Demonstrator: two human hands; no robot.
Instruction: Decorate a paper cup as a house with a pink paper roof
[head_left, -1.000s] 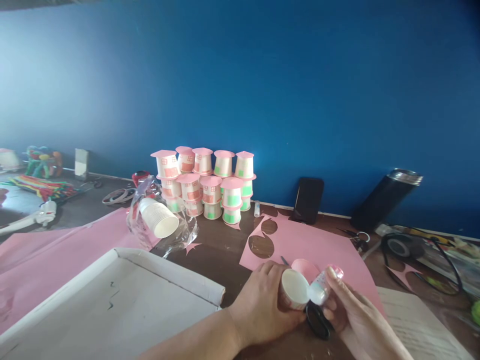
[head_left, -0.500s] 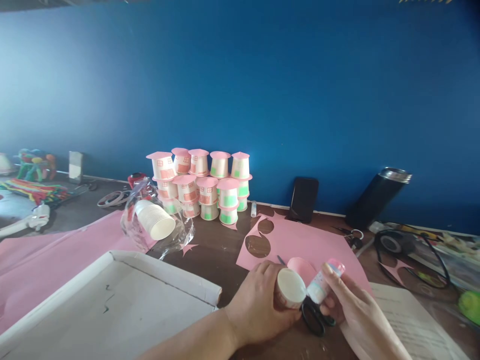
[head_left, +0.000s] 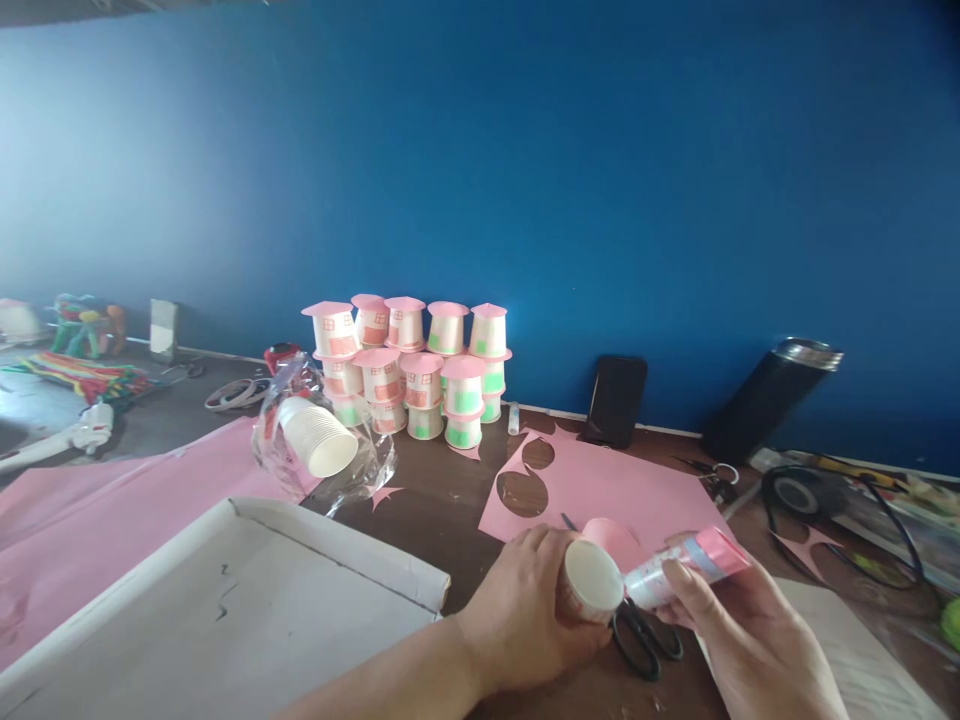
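Both hands in use over the worktop [head_left: 442, 485]. The left forearm enters from below and slants up to the right; the left hand [head_left: 521, 595], back uppermost, curls round the side of a paper cup [head_left: 594, 582], fingers over the far side and thumb along the near side. The cup is tilted, its mouth turned upward and toward the viewer. The right hand [head_left: 757, 625] comes in from the lower right with the wrist bent inward, gripping a pink-ended tube [head_left: 679, 572], thumb laid along the top. The tube's narrow tip points left to the cup's rim, close against it; actual contact cannot be told.

Between and slightly below the hands lie black-handled scissors [head_left: 641, 645]. Just beyond the cup is a pink paper disc [head_left: 611, 540], and farther on a pink sheet [head_left: 622, 485] with round cut-outs. Ahead and left of the left hand stand stacked decorated cups [head_left: 405, 375] with pink paper tops; nearer, a bagged column of plain cups [head_left: 319, 438] lies on its side. Left of the left forearm is a white tray [head_left: 300, 600]. Beyond the right hand, a dark flask [head_left: 765, 405] leans against the blue wall [head_left: 570, 200].
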